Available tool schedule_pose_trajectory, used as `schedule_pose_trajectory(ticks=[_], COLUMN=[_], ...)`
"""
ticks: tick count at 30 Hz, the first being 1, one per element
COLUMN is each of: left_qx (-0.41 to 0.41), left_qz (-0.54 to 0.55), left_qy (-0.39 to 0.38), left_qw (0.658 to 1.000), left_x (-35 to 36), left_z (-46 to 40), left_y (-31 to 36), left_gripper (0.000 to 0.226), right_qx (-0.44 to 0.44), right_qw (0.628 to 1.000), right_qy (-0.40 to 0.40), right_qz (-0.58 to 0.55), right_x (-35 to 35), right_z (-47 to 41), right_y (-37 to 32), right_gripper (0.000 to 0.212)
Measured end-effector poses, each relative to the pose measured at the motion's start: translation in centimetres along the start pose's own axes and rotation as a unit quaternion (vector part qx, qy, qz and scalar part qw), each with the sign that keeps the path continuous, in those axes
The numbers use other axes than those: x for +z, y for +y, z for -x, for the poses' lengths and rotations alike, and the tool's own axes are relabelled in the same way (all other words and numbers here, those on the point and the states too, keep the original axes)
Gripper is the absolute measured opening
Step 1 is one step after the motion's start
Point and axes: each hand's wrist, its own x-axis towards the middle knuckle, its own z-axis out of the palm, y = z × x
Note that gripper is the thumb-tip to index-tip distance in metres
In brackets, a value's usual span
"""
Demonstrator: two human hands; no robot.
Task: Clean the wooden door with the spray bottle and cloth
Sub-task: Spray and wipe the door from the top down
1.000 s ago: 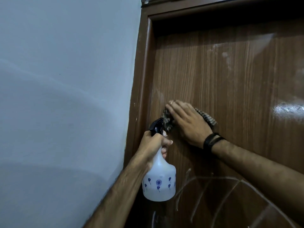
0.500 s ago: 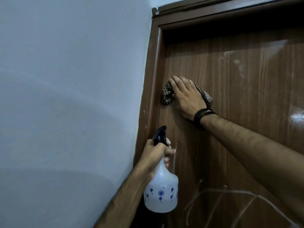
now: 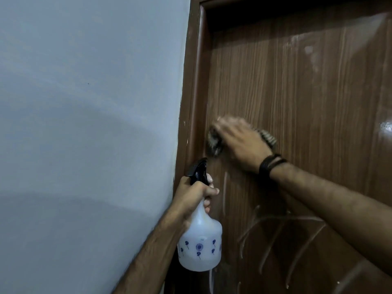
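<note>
Flat-fingered, the right hand (image 3: 239, 143) presses the soft, limp cloth (image 3: 214, 143) against the wooden door (image 3: 297, 92); below it, the left hand (image 3: 193, 198) grips the light, rigid spray bottle (image 3: 200, 245) by its neck.

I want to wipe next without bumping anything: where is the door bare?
Bare: the door above the right hand, up to the frame. Crowded: the frame edge, where cloth, bottle and left hand cluster.
</note>
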Motion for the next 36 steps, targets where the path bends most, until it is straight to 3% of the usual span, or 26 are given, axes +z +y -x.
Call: schedule_pose_trajectory(ticks=[2, 4, 9, 16, 25, 32, 36], left_qx=[-0.025, -0.044, -0.083, -0.102, -0.106, -0.123, -0.125], left_qz=[-0.001, 0.006, 0.021, 0.027, 0.038, 0.020, 0.015], left_qy=[-0.002, 0.000, 0.023, 0.016, 0.026, 0.065, 0.055], left_qw=[1.000, 0.999, 0.996, 0.994, 0.993, 0.990, 0.991], left_x=[-0.2, -0.5, -0.5, 0.7, 0.5, -0.3, -1.1], left_z=[0.7, 1.3, 2.3, 3.3, 3.6, 4.3, 5.0], left_y=[-1.3, -2.7, -5.6, -7.8, -9.0, -10.5, -10.9], left_gripper=[0.025, 0.026, 0.031, 0.028, 0.027, 0.023, 0.025], right_qx=[0.077, 0.086, 0.040, -0.083, 0.064, -0.121, -0.110], right_qw=[0.997, 0.996, 0.999, 0.994, 0.998, 0.990, 0.990], right_qy=[0.000, 0.014, 0.009, -0.072, 0.014, -0.074, -0.093], right_qz=[-0.011, -0.002, 0.010, 0.002, 0.000, 0.017, -0.010], right_x=[-1.2, -1.7, -0.4, 0.5, 0.5, 3.8, 3.1], right_z=[-1.6, -2.1, 1.8, 9.2, 3.1, 12.5, 13.9], right_y=[2.0, 3.0, 0.8, -3.4, -2.4, -10.8, -10.6], right_gripper=[0.070, 0.060, 0.053, 0.059, 0.053, 0.060, 0.062])
